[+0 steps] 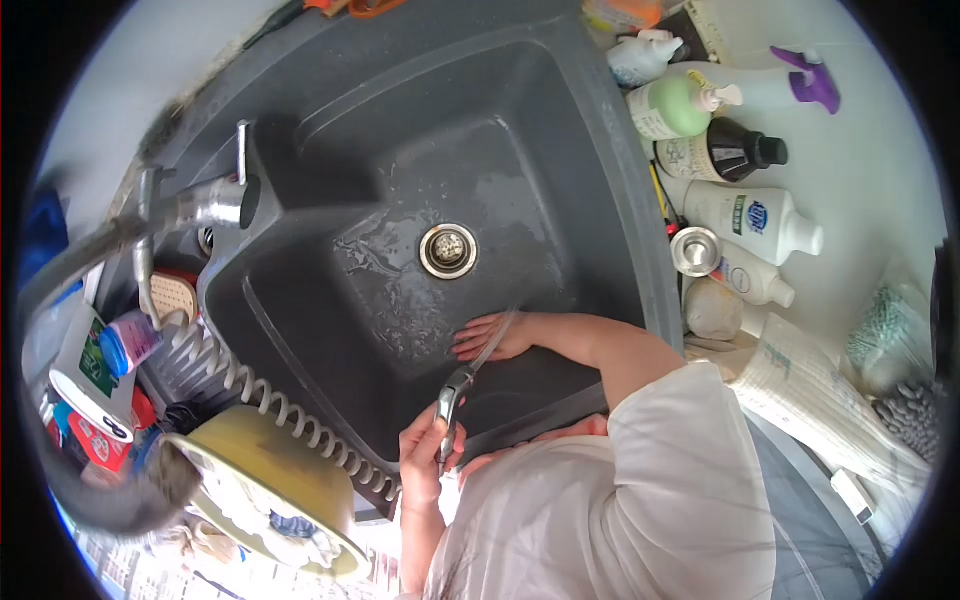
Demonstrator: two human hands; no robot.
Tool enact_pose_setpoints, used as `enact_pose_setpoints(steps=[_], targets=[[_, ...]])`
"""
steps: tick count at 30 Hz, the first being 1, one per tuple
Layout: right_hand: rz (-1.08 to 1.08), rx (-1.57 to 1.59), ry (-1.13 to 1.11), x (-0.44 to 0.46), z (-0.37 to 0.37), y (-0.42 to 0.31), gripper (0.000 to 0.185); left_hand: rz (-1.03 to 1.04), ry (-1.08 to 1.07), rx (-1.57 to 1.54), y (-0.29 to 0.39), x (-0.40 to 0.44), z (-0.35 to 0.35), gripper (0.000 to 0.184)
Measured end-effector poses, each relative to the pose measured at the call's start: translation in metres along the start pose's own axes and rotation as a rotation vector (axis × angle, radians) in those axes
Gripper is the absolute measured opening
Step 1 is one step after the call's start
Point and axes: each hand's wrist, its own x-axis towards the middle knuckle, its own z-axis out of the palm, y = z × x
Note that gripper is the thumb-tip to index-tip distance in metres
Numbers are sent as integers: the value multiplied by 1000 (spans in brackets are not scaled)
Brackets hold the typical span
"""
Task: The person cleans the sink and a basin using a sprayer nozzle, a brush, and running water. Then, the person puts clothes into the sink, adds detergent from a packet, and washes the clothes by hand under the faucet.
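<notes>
- Dark grey, matt, square sink (420,130) with rounded corners fills the middle of the view; its floor is wet, with glistening patches and droplets around the round silver metal drain (448,251).
- Slim, shiny silver metal hand sprayer (459,388) is held above the sink's near side, its nozzle tilted up and to the right.
- Thin, clear stream of water (497,341) leaves the nozzle and runs over the right hand.
- Left grip (430,440), a bare hand, has its fingers closed around the sprayer's handle.
- Right grip (495,336), also bare, lies flat inside the sink, fingers extended and close together, with nothing visible in its hold.
- Pale grey coiled hose (268,396) curves along the sink's left side.
</notes>
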Motion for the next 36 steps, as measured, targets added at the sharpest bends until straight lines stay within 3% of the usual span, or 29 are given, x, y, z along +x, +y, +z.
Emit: enact_pose_setpoints(steps=[2,4,5,7,8,9,12,16,19,21,23,25,27,29,32,34,35,36], targets=[[70,17,-69,-35,-16,-9,52,4,-9,-45,2,-2,6,48],[330,-78,-301,-53,-26,-20,52,-10,-27,-111,0,-1,7,47],[331,-106,-312,-55,-32,-27,52,-45,-42,-165,-2,1,7,46],[650,113,-473,-58,-39,-48,53,-45,-77,-205,-10,1,3,42],[684,275,-469,-67,-24,-36,62,-80,-83,-239,-14,1,3,41],[695,250,-459,-76,-30,-44,62,-112,-95,-264,-16,2,3,39],[959,325,-467,-100,-59,-70,89,-90,-143,-292,-24,-1,3,38],[1127,178,-554,-101,-68,-88,90,-84,-200,-303,-26,-12,6,38],[1189,65,-436,-84,-80,-117,89,-15,-199,-278,-26,-26,8,37],[1056,172,-106,-73,-88,-122,85,77,-156,-173,-24,-31,8,38],[1053,975,309,-58,-81,-104,72,105,-150,-187,-21,-41,7,36],[955,1430,731,-31,-87,-121,61,209,-85,66,-23,-48,0,37],[885,1455,707,-5,-94,-124,58,241,-45,215,-27,-52,-3,35],[816,1492,680,10,-98,-131,55,363,173,737,-25,-64,1,33],[743,1254,568,24,-118,-153,49,275,207,828,-32,-62,-2,32],[833,225,477,18,-125,-158,42,272,246,738,-42,-51,-10,34],[830,224,467,11,-125,-163,42,272,264,660,-49,-45,-14,36],[854,-161,409,-1,-126,-168,41,270,260,659,-57,-40,-18,36]])
